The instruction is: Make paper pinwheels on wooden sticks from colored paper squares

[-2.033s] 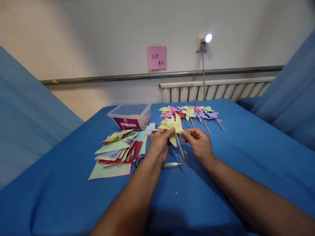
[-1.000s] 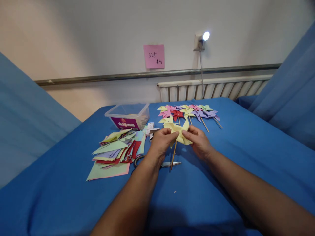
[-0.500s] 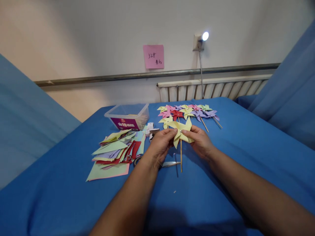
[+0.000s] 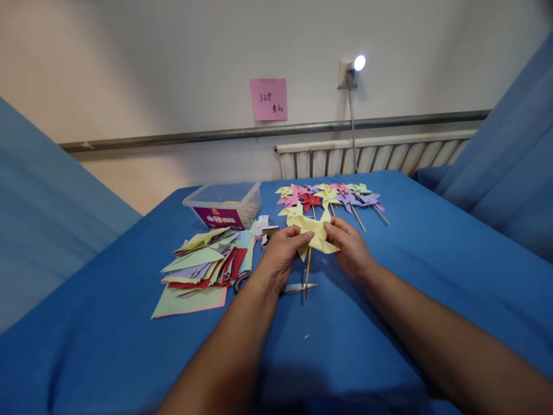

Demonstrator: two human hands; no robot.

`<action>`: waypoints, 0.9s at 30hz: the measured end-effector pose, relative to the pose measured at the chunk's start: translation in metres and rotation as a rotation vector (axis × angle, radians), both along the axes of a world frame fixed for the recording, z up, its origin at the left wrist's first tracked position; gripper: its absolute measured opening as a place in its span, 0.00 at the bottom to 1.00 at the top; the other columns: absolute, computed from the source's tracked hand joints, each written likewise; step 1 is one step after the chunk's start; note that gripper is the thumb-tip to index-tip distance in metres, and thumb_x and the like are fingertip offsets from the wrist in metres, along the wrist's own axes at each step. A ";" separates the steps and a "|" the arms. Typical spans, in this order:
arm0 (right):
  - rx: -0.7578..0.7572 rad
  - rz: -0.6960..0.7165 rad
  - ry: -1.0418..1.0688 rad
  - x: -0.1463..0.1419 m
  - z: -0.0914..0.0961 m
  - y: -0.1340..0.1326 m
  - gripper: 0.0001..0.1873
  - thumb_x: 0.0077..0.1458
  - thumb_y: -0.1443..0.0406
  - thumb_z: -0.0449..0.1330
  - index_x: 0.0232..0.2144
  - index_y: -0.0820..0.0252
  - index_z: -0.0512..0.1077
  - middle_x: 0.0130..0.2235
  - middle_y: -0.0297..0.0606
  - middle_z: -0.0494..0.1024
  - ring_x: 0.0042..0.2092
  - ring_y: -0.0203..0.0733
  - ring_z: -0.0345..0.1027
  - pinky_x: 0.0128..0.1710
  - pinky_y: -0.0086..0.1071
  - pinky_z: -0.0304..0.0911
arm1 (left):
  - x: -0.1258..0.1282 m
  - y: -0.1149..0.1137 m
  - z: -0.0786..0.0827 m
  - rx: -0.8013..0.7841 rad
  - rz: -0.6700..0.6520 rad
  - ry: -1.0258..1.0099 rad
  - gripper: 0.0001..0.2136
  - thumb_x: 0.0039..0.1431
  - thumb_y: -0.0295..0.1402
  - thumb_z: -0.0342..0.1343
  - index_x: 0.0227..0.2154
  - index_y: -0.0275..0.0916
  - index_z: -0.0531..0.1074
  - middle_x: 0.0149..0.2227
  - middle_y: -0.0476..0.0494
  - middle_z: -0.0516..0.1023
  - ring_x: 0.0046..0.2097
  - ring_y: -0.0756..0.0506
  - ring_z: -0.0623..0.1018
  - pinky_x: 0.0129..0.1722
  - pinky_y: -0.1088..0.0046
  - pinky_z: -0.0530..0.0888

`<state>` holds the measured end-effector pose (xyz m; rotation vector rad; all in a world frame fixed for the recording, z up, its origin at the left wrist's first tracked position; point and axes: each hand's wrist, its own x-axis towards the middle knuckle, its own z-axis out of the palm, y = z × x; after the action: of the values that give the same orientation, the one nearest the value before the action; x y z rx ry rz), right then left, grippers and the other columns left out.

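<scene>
Both my hands hold one yellow paper pinwheel (image 4: 317, 236) on a thin wooden stick (image 4: 307, 276) above the blue table. My left hand (image 4: 280, 253) pinches its left side, fingers closed on the paper. My right hand (image 4: 351, 246) grips the right side, thumb on top. The stick hangs down toward me, slightly tilted left. Beyond my hands lies a row of several finished pinwheels (image 4: 330, 198) in yellow, pink, red, purple and green.
A spread of coloured paper sheets (image 4: 203, 264) lies to the left. Scissors (image 4: 298, 288) rest under my left wrist. A clear plastic box (image 4: 224, 204) stands at the back left. The blue cloth table (image 4: 406, 300) ends at a wall with a radiator (image 4: 371, 155).
The pinwheel has been turned between my hands: its stick swung from tilted right, to left, to upright, and now leans slightly left. Both hands stayed at the same spot.
</scene>
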<state>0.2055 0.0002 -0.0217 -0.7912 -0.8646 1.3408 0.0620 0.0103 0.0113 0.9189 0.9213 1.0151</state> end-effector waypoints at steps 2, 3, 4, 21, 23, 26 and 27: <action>0.008 -0.021 0.037 0.002 0.003 -0.001 0.17 0.48 0.55 0.66 0.38 0.55 0.74 0.33 0.32 0.77 0.31 0.37 0.69 0.32 0.30 0.64 | 0.000 0.000 -0.001 -0.014 0.007 0.013 0.12 0.38 0.33 0.70 0.24 0.34 0.73 0.25 0.46 0.76 0.25 0.51 0.73 0.29 0.74 0.68; 0.016 -0.021 0.049 0.002 0.004 -0.001 0.18 0.48 0.55 0.66 0.41 0.54 0.74 0.36 0.33 0.77 0.33 0.38 0.70 0.33 0.30 0.65 | 0.001 0.001 -0.001 -0.021 0.006 0.020 0.12 0.38 0.32 0.70 0.24 0.34 0.74 0.25 0.46 0.77 0.25 0.51 0.73 0.29 0.74 0.68; 0.025 -0.014 0.057 0.003 0.005 -0.001 0.19 0.48 0.55 0.66 0.42 0.53 0.74 0.39 0.34 0.77 0.35 0.39 0.70 0.34 0.31 0.66 | 0.001 0.001 -0.002 -0.027 0.002 0.026 0.12 0.37 0.32 0.70 0.24 0.34 0.74 0.25 0.45 0.77 0.25 0.51 0.73 0.29 0.74 0.68; -0.027 0.061 0.149 0.000 0.003 0.000 0.21 0.50 0.49 0.62 0.39 0.56 0.75 0.39 0.38 0.80 0.39 0.45 0.73 0.38 0.36 0.67 | 0.006 -0.002 -0.003 -0.085 0.031 -0.066 0.10 0.38 0.27 0.69 0.26 0.32 0.75 0.25 0.44 0.77 0.26 0.50 0.74 0.29 0.75 0.70; -0.036 0.048 0.173 -0.001 0.001 0.002 0.22 0.52 0.46 0.60 0.36 0.57 0.76 0.38 0.39 0.80 0.38 0.44 0.72 0.36 0.35 0.67 | 0.006 -0.001 -0.002 -0.085 0.095 -0.115 0.11 0.37 0.25 0.68 0.26 0.33 0.75 0.26 0.45 0.78 0.27 0.50 0.75 0.30 0.75 0.71; -0.085 0.029 0.150 -0.004 -0.003 0.002 0.25 0.52 0.43 0.58 0.31 0.59 0.75 0.31 0.38 0.77 0.31 0.39 0.69 0.26 0.29 0.60 | 0.002 0.003 -0.002 -0.073 0.200 -0.154 0.11 0.37 0.26 0.68 0.26 0.33 0.75 0.26 0.46 0.77 0.26 0.50 0.75 0.28 0.75 0.70; -0.095 0.030 0.138 -0.005 -0.004 0.001 0.24 0.51 0.44 0.59 0.30 0.59 0.74 0.29 0.36 0.76 0.28 0.37 0.67 0.23 0.28 0.57 | 0.001 0.004 -0.002 -0.067 0.230 -0.160 0.11 0.37 0.27 0.68 0.26 0.33 0.74 0.25 0.47 0.77 0.26 0.50 0.74 0.28 0.75 0.70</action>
<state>0.2004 0.0012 -0.0254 -0.7518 -0.7113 1.4538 0.0630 0.0146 0.0095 0.6756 0.9340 1.2276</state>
